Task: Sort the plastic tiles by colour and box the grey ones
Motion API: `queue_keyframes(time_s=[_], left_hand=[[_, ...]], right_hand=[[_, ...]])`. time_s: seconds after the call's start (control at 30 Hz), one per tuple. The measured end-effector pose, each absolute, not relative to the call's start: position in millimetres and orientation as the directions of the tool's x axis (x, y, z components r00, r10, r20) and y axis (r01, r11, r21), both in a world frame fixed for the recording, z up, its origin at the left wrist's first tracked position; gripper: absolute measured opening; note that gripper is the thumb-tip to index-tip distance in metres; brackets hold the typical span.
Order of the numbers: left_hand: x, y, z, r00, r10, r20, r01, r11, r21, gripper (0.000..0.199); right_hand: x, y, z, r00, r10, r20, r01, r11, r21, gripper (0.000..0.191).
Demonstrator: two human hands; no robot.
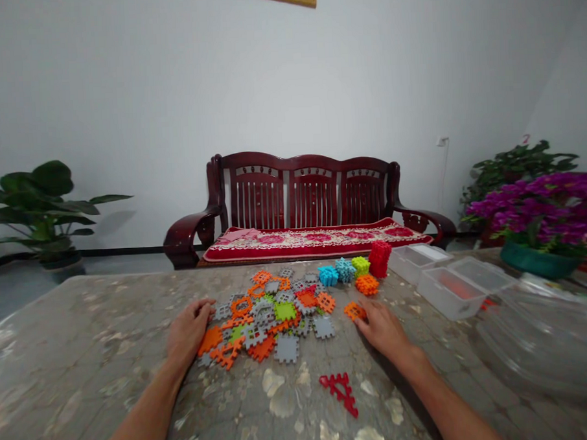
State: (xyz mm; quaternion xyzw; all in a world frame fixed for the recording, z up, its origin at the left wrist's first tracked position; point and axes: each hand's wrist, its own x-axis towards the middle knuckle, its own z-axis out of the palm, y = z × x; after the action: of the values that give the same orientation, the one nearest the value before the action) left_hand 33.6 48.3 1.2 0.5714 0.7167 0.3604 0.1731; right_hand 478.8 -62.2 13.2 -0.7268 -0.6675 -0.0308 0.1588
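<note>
A pile of flat, notched plastic puzzle tiles in orange, grey, green and red lies mid-table, a green tile (pixel 284 310) among them. My left hand (pixel 190 325) rests at the pile's left edge with loosely bent fingers, beside an orange square tile (pixel 210 340); nothing shows in its grasp. Right of the pile, my right hand (pixel 382 328) pinches a small orange tile (pixel 353 311) low at the tabletop. A red triangular tile (pixel 340 393) lies alone nearer to me. Behind my right hand stand an orange block (pixel 367 284) of tiles and a taller red stack (pixel 379 259).
Blue (pixel 328 275), grey-blue (pixel 345 269) and green blocks (pixel 360 265) stand along the back. At right are clear plastic boxes (pixel 447 301), a transparent lid (pixel 537 339) and purple flowers in a green pot (pixel 538 259). A wooden bench (pixel 311 174) stands beyond the patterned table (pixel 109 345).
</note>
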Motion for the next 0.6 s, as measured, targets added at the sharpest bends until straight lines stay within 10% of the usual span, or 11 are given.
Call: queue_keyframes(time_s=[0.6], left_hand=[[33.1,49.1,0.9,-0.302,0.937,0.177,0.722,0.104,0.684,0.037]], right_hand=[[523.6,-3.6,57.5,0.412,0.869,0.274,0.911,-0.391,-0.13,0.044]])
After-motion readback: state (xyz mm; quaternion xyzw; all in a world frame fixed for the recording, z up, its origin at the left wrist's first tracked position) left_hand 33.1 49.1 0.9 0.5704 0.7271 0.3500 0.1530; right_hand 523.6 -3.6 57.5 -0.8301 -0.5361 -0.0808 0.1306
